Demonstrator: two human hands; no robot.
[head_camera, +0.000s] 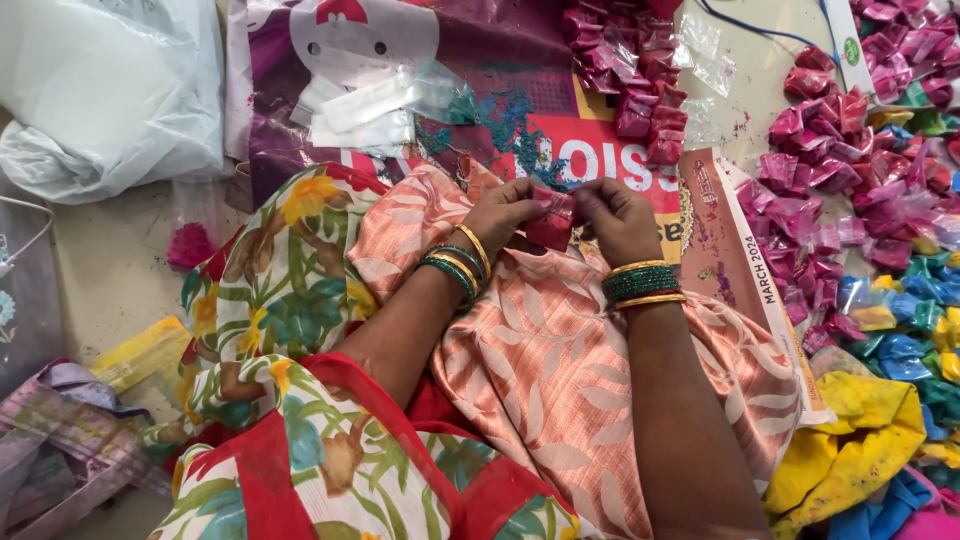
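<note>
over my lap, both hands pinch one small pink packet (551, 226): left hand (500, 215) and right hand (618, 215) closed on its top edge. looks light, soft, crinkly; thin film, best held by the edge.

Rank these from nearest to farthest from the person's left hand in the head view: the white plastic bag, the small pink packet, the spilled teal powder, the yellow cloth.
1. Pink packet: pinched between left hand and right hand.
2. Teal powder: just above the hands.
3. Yellow cloth: lower right.
4. White bag: top left corner, only slightly farther than the cloth.
</note>
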